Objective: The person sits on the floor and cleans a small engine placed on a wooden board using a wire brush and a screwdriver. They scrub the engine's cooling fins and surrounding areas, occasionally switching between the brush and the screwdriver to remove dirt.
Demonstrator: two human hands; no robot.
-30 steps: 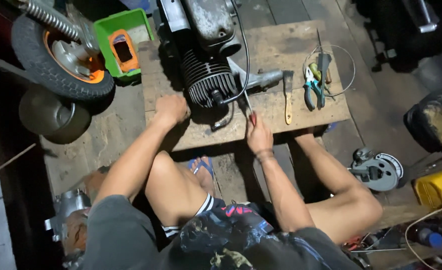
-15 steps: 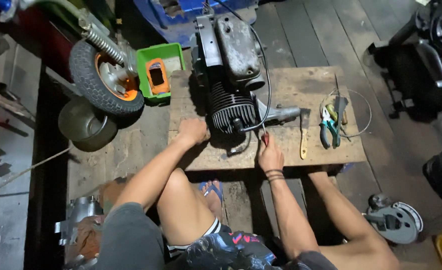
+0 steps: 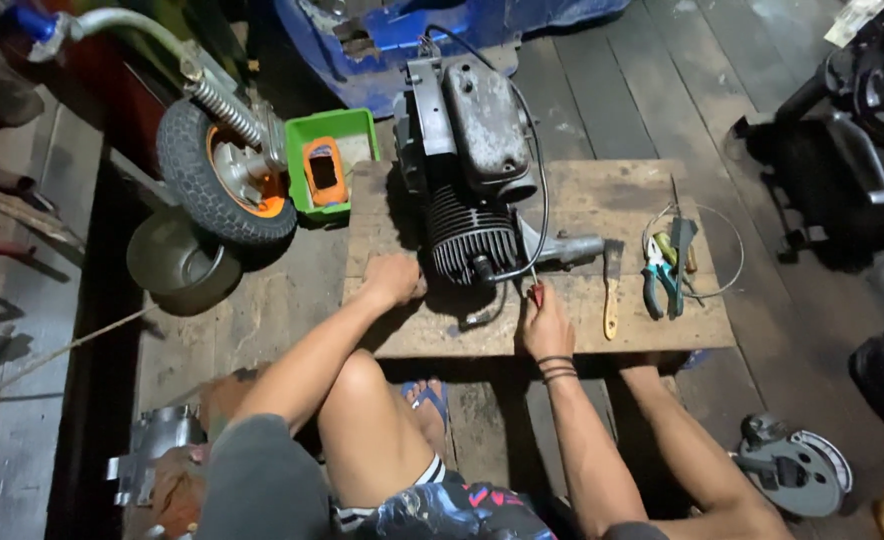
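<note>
A grey finned engine lies on a low wooden board on the plank floor. My left hand rests on the board against the engine's left side, fingers curled. My right hand grips a red-handled screwdriver whose tip points up at the engine's lower right, near a black cable. A grey exhaust stub juts out to the right of the engine.
On the board to the right lie a wooden-handled tool, blue-handled pliers and a wire loop. A small wheel with an orange hub and a green tray stand to the left. A round metal part lies at lower right.
The camera view has shifted, so the board and engine sit lower and more centred. Both hands stay at the engine; the right one keeps the screwdriver at the same spot.
</note>
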